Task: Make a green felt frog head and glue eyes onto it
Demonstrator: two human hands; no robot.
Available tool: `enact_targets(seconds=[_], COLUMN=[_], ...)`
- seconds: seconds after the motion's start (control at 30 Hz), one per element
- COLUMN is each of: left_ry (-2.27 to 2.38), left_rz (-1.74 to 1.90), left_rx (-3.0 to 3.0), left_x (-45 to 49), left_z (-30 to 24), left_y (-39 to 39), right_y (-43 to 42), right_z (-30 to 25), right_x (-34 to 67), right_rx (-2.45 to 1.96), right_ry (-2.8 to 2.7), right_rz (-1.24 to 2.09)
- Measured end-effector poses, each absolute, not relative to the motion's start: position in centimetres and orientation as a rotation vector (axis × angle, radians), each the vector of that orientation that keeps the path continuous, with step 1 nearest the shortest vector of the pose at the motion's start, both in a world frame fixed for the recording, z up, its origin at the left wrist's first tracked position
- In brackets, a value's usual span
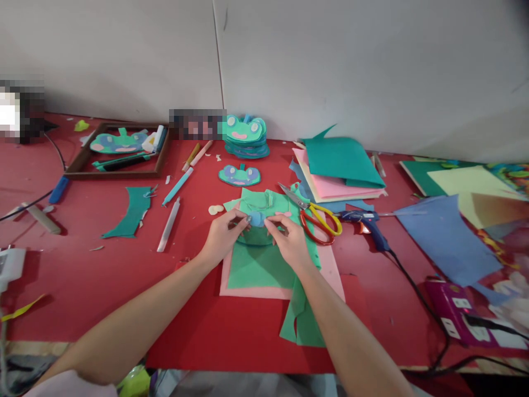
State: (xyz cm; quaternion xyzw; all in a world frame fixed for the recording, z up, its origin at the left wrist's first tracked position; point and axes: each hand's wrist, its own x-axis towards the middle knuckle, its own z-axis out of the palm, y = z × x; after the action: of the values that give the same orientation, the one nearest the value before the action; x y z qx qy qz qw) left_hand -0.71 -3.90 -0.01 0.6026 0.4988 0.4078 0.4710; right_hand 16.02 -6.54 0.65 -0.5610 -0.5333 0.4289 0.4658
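A small blue felt piece (257, 219) is pinched by its two sides between my hands. My left hand (226, 230) grips its left edge with thumb and forefinger, and my right hand (289, 236) its right edge. Just beneath lies a rounded green felt piece (258, 238), partly covered by my fingers. Under that are a light green felt sheet (256, 270) and a pink felt sheet (231, 293). Scissors with red and yellow handles (316, 219) rest beside my right hand, blades apart. Small cream felt discs (215, 209) lie left of my left hand.
A frog-faced felt stack (247, 135) and a single felt face (239, 175) are behind. Left are pens (169, 225) and a brown tray (113, 175). Right are folded felt sheets (345, 160), a blue glue gun (367, 222) with a cord, and a purple power strip (454, 314).
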Motion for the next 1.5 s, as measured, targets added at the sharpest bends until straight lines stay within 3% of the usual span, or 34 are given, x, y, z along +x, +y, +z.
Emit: enact_targets(seconds=[0.73, 1.5], left_ry=[1.211, 1.175], left_rz=[1.077, 0.941], left_rx=[1.324, 1.511], left_x=[-0.8, -0.6], left_z=[-0.5, -0.1], left_y=[-3.6, -4.0], right_y=[-5.8, -6.3], right_z=[-0.2, 0.2], right_x=[17.0, 16.3], right_rx=[-1.348, -1.381], right_ry=[-1.128, -1.339], right_rz=[1.146, 1.147])
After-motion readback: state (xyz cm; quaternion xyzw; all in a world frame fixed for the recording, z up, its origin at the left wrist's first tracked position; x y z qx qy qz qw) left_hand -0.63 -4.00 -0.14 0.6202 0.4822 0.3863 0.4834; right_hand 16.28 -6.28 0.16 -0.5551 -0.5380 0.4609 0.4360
